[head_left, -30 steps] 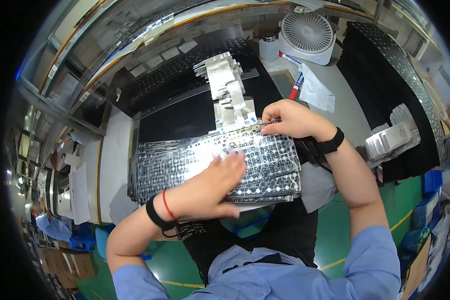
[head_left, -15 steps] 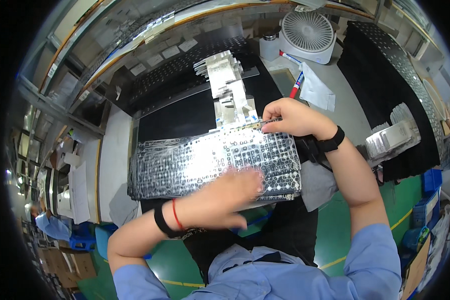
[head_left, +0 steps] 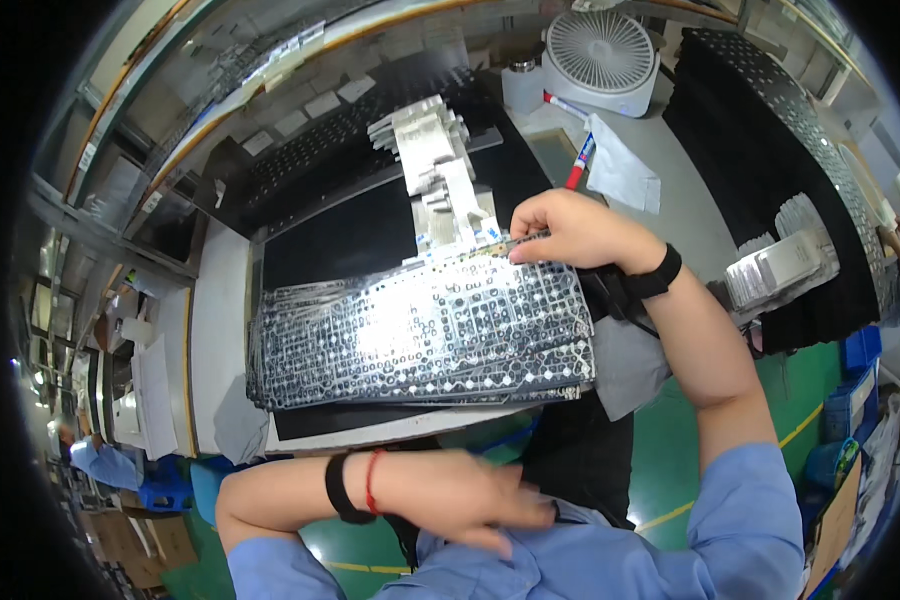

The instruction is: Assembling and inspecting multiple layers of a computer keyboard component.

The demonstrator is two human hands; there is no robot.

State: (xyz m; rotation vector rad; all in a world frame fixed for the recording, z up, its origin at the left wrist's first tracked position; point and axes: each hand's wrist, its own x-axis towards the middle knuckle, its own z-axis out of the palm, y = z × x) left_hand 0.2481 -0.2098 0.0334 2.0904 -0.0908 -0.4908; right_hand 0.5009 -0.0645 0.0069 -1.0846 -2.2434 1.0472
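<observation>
A fanned stack of thin keyboard membrane sheets, printed with rows of small rings and squares, lies on the table in front of me. At the far edge of the stack, toward its right, my right hand pinches the rim of the top sheet between thumb and fingers. Light glares off the middle of the stack. My left hand is off the sheets, low over my lap, blurred, with its fingers apart and nothing seen in it. Just beyond the stack a row of overlapping silvery-white strips runs away from me.
A white fan and a small bottle stand at the back. Markers and a pale cloth lie beyond my right hand. More white pieces are piled on black material at right. A perforated black panel sits back left.
My left hand has come off the sheets, dropping toward my body. My right hand keeps its pinch at the far edge. The whole view has shifted slightly.
</observation>
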